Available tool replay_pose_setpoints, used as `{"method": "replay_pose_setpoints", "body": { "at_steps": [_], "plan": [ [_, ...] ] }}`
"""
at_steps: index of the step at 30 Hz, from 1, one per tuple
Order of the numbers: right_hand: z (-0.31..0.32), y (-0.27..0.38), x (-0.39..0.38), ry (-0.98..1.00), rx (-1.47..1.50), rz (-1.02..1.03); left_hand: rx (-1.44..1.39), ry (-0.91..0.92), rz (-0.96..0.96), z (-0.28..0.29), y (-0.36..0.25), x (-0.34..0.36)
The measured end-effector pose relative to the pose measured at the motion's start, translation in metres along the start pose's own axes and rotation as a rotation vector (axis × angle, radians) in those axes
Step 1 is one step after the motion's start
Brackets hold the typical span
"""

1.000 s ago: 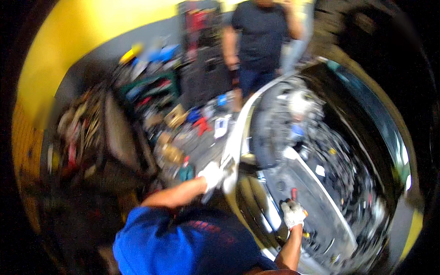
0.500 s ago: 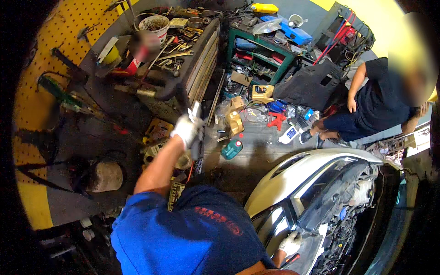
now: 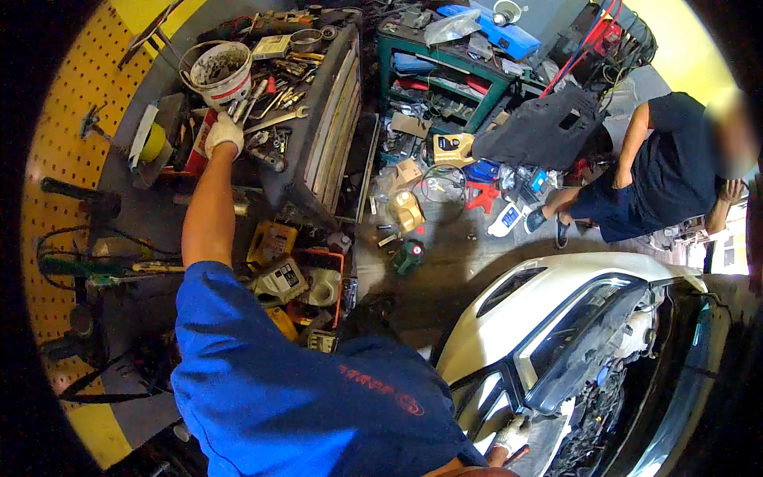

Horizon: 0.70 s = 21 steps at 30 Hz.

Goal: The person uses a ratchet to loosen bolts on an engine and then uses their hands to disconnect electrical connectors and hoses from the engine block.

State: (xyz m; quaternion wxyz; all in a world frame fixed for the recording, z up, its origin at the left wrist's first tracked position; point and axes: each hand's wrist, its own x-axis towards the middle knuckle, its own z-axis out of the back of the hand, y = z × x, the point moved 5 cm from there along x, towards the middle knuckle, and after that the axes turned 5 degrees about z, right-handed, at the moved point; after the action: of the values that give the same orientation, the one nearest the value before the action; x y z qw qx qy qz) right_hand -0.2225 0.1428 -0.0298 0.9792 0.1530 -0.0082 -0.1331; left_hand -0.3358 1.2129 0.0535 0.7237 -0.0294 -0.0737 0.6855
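Observation:
My left hand [image 3: 225, 137], in a white glove, reaches the cluttered top of a tool cabinet [image 3: 314, 131]. Its fingers look closed at a silvery metal piece [image 3: 237, 108] beside a dirty white bucket [image 3: 221, 73]; whether they grip that piece is unclear. A combination wrench [image 3: 278, 119] and several sockets lie to the right of this hand. My right hand [image 3: 513, 434], also gloved, is low at the front of a white car [image 3: 509, 306]. A red-and-black handle [image 3: 518, 455] shows beside that hand; its fingers are too small and shaded to read.
A person [image 3: 660, 159] in dark clothes stands at the right beyond the car. Bottles, including a gold jug [image 3: 408, 211] and a green jug [image 3: 408, 256], stand on the floor. Behind is a green shelf unit [image 3: 445, 75]; a yellow pegboard [image 3: 60, 191] lines the left.
My left hand has moved left and away from me, from beside the cabinet to the tools on its top. My right hand stays by the car. The view has shifted slightly.

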Motion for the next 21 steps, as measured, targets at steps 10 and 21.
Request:
{"method": "replay_pose_setpoints", "body": {
  "at_steps": [10, 21],
  "plan": [
    [-0.007, -0.002, -0.012, -0.074, 0.053, 0.015, 0.025, -0.010, 0.005, 0.007, 0.024, 0.004],
    [0.020, 0.070, -0.019, -0.326, -0.121, 0.001, -0.363, -0.437, -0.207, 0.022, -0.046, -0.149]
  ]
}}
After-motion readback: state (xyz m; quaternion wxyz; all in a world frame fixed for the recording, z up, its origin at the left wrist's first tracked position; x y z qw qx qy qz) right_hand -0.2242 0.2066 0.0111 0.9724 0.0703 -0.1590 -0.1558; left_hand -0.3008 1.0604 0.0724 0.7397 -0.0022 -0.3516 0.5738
